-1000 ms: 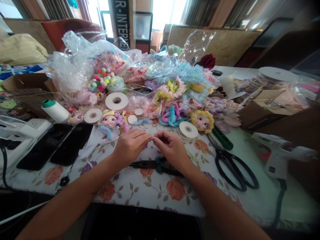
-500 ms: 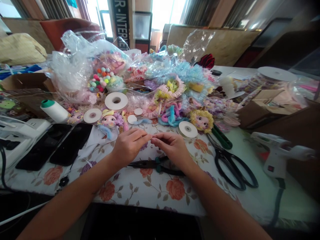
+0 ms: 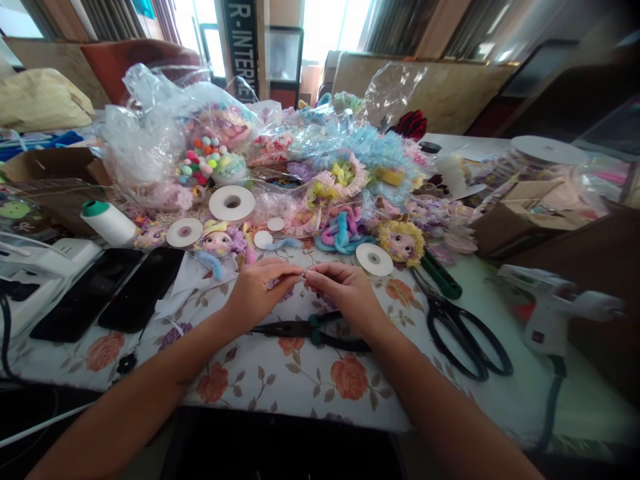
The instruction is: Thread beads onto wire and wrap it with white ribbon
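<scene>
My left hand [image 3: 260, 290] and my right hand [image 3: 345, 293] meet at the fingertips just above the flowered tablecloth [image 3: 280, 373]. Both pinch a tiny pale piece [image 3: 303, 274] between them, too small to name. A pair of black pliers with teal grips [image 3: 313, 329] lies on the cloth right under my wrists. Beyond my hands lie a doll head with purple hair [image 3: 220, 241] and a doll head with yellow hair [image 3: 403, 243].
Large black scissors [image 3: 463, 333] and a white glue gun [image 3: 550, 310] lie at the right. Two black phones [image 3: 113, 287] and a white thread spool [image 3: 107, 222] lie at the left. White ribbon reels [image 3: 233, 202], plastic bags of pompoms and frilly trims crowd the back. Cardboard boxes stand right.
My hands have stayed pinched together, fingertips shifting slightly on the tiny piece. The view has dipped a little.
</scene>
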Tool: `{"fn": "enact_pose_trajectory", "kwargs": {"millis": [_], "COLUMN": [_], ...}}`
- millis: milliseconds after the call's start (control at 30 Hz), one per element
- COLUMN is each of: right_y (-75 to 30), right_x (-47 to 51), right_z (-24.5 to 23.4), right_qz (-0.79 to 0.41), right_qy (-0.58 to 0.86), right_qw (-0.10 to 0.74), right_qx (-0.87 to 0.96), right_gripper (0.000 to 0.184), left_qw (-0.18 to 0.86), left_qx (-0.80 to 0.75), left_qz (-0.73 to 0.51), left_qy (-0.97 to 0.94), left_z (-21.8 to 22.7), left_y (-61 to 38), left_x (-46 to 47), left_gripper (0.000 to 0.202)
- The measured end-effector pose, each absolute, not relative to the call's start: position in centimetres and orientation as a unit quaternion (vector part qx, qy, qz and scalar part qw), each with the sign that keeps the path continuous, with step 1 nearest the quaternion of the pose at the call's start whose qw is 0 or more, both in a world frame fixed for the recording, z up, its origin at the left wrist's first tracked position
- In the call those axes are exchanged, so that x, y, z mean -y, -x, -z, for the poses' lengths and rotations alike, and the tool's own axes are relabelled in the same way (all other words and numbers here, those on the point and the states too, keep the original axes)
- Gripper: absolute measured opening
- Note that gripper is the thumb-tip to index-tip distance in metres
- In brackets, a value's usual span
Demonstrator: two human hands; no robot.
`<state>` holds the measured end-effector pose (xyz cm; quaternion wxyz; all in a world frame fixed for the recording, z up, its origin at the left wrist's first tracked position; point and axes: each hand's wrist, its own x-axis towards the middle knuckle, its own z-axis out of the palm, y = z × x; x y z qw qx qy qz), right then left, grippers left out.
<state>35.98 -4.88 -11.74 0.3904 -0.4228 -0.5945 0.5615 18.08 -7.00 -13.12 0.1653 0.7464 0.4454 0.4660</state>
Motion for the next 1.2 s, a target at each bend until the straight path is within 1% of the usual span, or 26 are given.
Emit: {"fn": "enact_pose_trajectory", "kwargs": {"millis": [100, 333, 500, 600, 667, 733, 800, 867, 967, 1033, 1200], "right_y": [-35.95, -35.9, -35.91, -35.93, -35.95, -35.97, -35.98, -35.97, -35.93, -35.9, -35.88], "right_x": [4.86, 4.8, 4.84, 4.8, 4.78, 4.78, 4.83, 4.88, 4.89, 4.84, 4.8], "right_z": [11.78, 11.94, 11.87, 11.9, 11.94, 11.95, 11.93, 11.91, 11.97, 12.05, 12.13], "right_qz": [-0.563, -0.553, -0.556, -0.56, -0.565, -0.574, -0.581, -0.581, -0.575, -0.565, -0.544], "right_qy": [0.419, 0.434, 0.433, 0.433, 0.43, 0.42, 0.404, 0.389, 0.371, 0.365, 0.371], "right_qw": [0.398, 0.418, 0.419, 0.419, 0.419, 0.415, 0.404, 0.391, 0.39, 0.398, 0.404], "right_qx": [0.59, 0.575, 0.572, 0.569, 0.566, 0.568, 0.58, 0.599, 0.616, 0.624, 0.635], "right_gripper": [0.024, 0.021, 0.021, 0.021, 0.021, 0.022, 0.022, 0.022, 0.021, 0.02, 0.021], "left_qw": [0.199, 0.162, 0.155, 0.167, 0.201, 0.245, 0.263, 0.238, 0.174, 0.14, 0.063], "left_qx": [-0.469, -0.457, -0.457, -0.455, -0.452, -0.442, -0.433, -0.429, -0.421, -0.409, -0.38], "left_qz": [-0.457, -0.451, -0.45, -0.461, -0.47, -0.474, -0.47, -0.473, -0.491, -0.503, -0.519], "left_qy": [-0.729, -0.749, -0.751, -0.744, -0.731, -0.721, -0.723, -0.732, -0.743, -0.748, -0.764], "left_z": [12.9, 13.05, 13.06, 13.04, 13.05, 13.13, 13.24, 13.34, 13.33, 13.25, 13.24], "left_y": [-18.03, -17.89, -17.97, -18.0, -18.01, -18.03, -18.07, -18.12, -18.2, -18.23, -18.23], "left_x": [6.95, 6.91, 6.93, 7.01, 7.08, 7.15, 7.19, 7.2, 7.22, 7.24, 7.22], "left_gripper": [0.012, 0.01, 0.01, 0.011, 0.014, 0.026, 0.037, 0.036, 0.021, 0.015, 0.013]}}
